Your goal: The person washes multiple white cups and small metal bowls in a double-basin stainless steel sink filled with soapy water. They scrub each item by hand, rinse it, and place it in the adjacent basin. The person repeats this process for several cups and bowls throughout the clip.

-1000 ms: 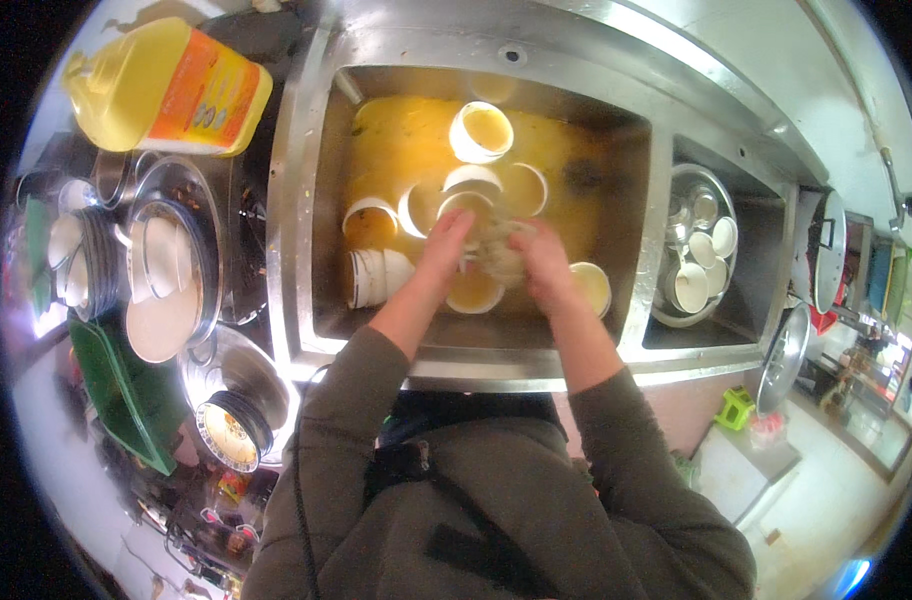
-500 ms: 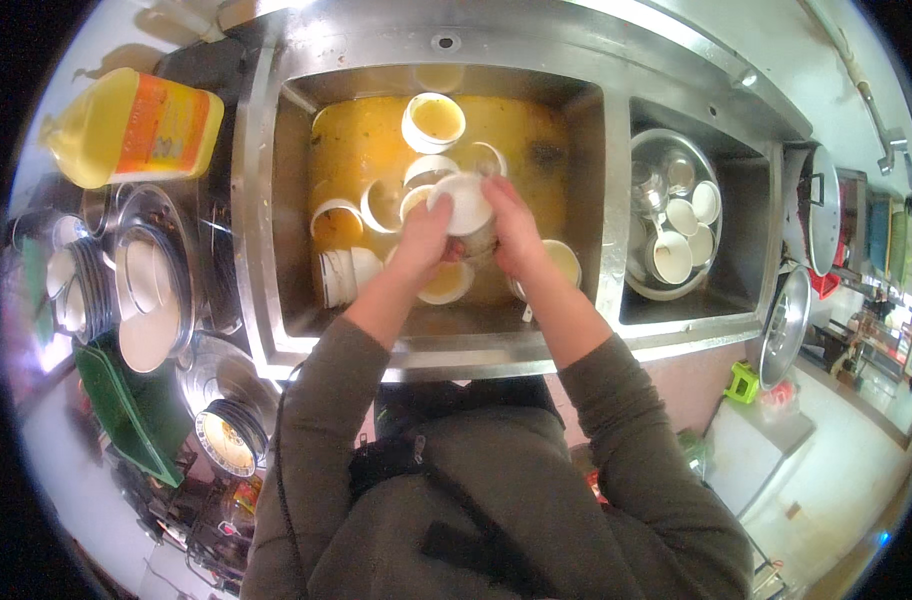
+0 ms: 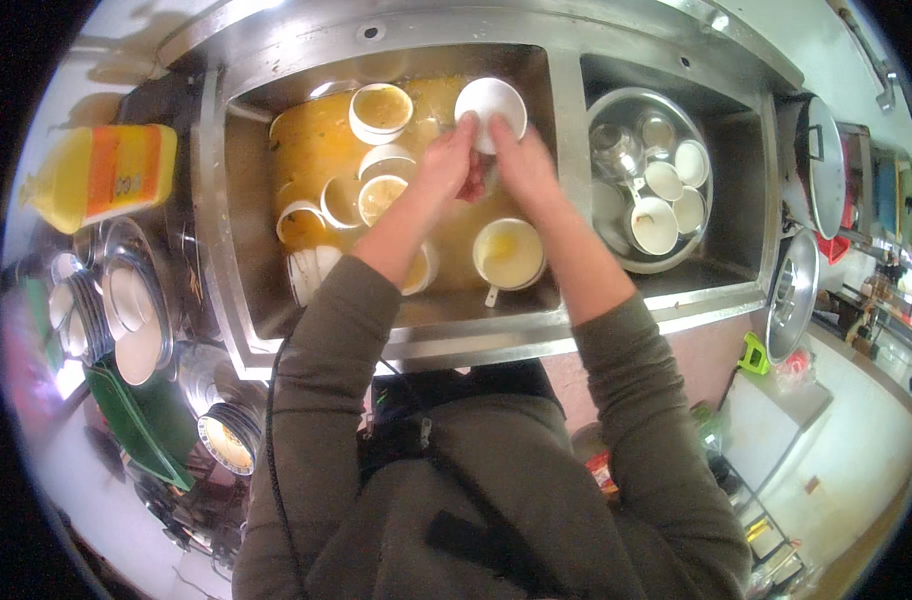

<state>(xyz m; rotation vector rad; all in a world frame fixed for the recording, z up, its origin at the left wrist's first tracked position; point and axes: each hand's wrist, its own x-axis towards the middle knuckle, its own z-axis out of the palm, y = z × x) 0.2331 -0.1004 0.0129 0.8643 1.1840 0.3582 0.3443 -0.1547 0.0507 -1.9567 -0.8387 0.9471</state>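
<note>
Both hands grip one white bowl [image 3: 490, 100] over the back right of the larger basin. My left hand [image 3: 446, 165] is closed on its near left edge, the thumb on the bowl. My right hand [image 3: 523, 165] holds the near right edge the same way. The fingers under the bowl are partly hidden. Below lies cloudy yellow-brown water [image 3: 311, 150] with several white bowls in it. A filled bowl [image 3: 382, 106] sits at the back, another bowl [image 3: 383, 198] near my left wrist. A white cup with a handle [image 3: 509, 255] stands under my right forearm.
In the right basin a round metal bowl [image 3: 704, 215] holds several white cups and glass vessels. A steel divider [image 3: 569, 200] separates the basins. At left stand a yellow jug [image 3: 101, 175], stacked plates [image 3: 141, 320] and a green bin [image 3: 141, 420].
My hands have carried the white bowl farther back and toward the divider. It has tilted, and its round face shows more. The whole view has shifted, with the sinks now farther left.
</note>
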